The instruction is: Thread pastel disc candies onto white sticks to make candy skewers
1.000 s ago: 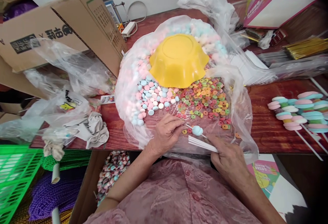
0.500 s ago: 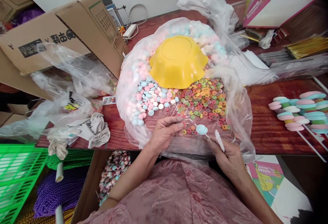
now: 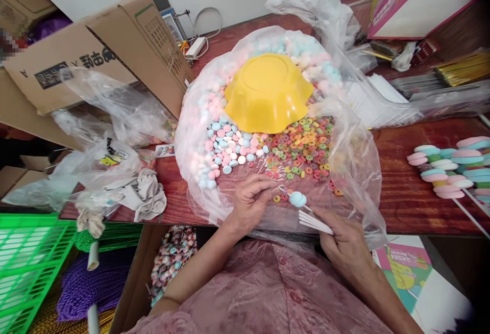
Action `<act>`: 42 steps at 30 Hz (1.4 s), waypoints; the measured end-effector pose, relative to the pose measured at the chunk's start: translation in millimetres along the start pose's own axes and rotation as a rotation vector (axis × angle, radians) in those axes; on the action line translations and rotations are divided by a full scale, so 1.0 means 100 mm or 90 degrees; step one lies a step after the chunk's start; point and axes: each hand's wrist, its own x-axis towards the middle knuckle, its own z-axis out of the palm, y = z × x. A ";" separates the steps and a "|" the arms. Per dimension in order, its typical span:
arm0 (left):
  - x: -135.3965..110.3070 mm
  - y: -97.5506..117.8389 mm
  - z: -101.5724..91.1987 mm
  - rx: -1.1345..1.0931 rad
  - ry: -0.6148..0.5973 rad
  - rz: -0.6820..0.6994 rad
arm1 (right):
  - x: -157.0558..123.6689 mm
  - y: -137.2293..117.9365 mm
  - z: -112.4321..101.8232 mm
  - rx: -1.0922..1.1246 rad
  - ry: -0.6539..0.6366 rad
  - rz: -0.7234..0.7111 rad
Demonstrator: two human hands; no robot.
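Note:
My right hand [image 3: 342, 237] grips a fan of thin white sticks [image 3: 316, 223] together with one more stick that carries a pale blue marshmallow [image 3: 297, 199]. This stick slants up to the left, its bare tip beyond the marshmallow. At that tip, the thumb and fingers of my left hand [image 3: 250, 202] are pinched together; whatever lies between them is too small to name. Just past my hands, ring-shaped gummies [image 3: 302, 143] in several colours lie on clear plastic. Beside them is a heap of pink, white and blue marshmallows [image 3: 231, 145].
An upturned yellow bowl [image 3: 270, 86] sits among the marshmallows inside the plastic bag [image 3: 360, 171]. Finished marshmallow skewers [image 3: 446, 168] lie at the right. Cardboard boxes [image 3: 141, 43] and crumpled plastic [image 3: 115, 109] crowd the left. A green basket [image 3: 34, 267] stands below the table edge.
The right hand has turned, so its loose sticks now fan out leftward. The marshmallow has shifted slightly left and down. The left fingertips have come up to the stick's tip.

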 end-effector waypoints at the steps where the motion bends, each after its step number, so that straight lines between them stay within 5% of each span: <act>1: 0.00 -0.01 0.00 -0.016 0.000 -0.019 | 0.00 0.00 0.00 -0.005 0.005 -0.008; 7: 0.03 0.02 -0.06 -0.284 -0.036 -0.288 | -0.02 -0.04 0.02 -0.038 0.020 -0.038; 12: 0.06 0.05 -0.04 -0.357 -0.001 -0.355 | -0.02 -0.10 0.03 -0.067 0.010 -0.034; 15: 0.04 0.01 -0.03 -0.320 0.020 -0.303 | -0.03 -0.12 0.05 -0.057 0.008 -0.040; 21: -0.04 -0.07 0.03 -0.079 0.024 0.002 | -0.04 -0.08 0.10 -0.022 0.048 -0.050; 27: -0.06 -0.11 0.20 -0.033 0.063 0.118 | -0.04 -0.06 0.19 0.005 0.065 -0.067; 36: -0.05 -0.11 0.23 0.054 0.061 0.171 | 0.04 -0.09 0.14 0.108 0.058 0.019; 42: -0.12 -0.13 0.33 -0.036 0.071 0.043 | 0.00 -0.04 0.17 0.138 0.067 0.054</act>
